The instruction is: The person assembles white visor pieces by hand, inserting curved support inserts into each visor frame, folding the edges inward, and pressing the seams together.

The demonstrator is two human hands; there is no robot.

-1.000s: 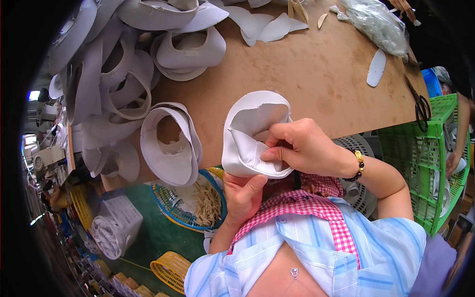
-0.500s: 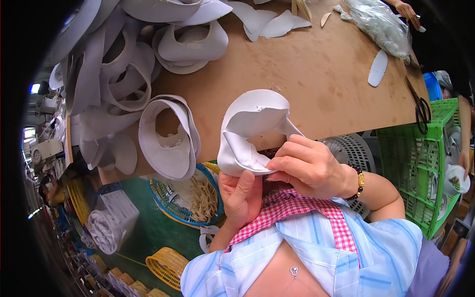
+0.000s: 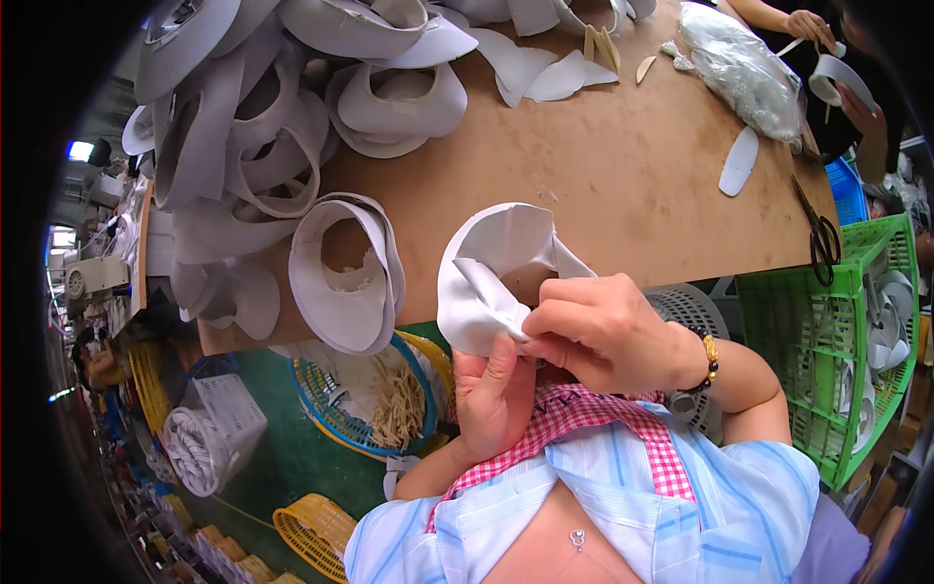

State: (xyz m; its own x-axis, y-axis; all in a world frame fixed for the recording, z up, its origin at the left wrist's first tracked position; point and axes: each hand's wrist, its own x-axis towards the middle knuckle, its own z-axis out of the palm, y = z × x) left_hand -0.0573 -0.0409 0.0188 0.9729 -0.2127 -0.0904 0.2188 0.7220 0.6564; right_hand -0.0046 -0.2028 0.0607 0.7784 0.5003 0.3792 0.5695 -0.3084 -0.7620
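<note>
A white, curved shoe upper (image 3: 469, 316) with a folded inner flap is held at the table's near edge, its opening facing up. My left hand (image 3: 494, 399) supports it from below, thumb pressed on the near rim. The fingers of my right hand (image 3: 615, 333) pinch the same rim just to the right of that thumb. What lies between the right fingertips besides the rim is hidden. To the left, a small stack of similar white uppers (image 3: 309, 313) stands at the table's edge.
More white uppers (image 3: 404, 102) are heaped at the far left of the brown table (image 3: 525, 146). Black scissors (image 3: 824, 238), a white oval piece (image 3: 739, 163) and a plastic bag (image 3: 744, 73) lie right. A green crate (image 3: 793, 341) stands beside; a co-worker's hands (image 3: 812, 29) are far right.
The upper has tilted and come slightly lower, with both hands still on its near rim. The view has shifted a little. At far right, the co-worker now holds a white piece.
</note>
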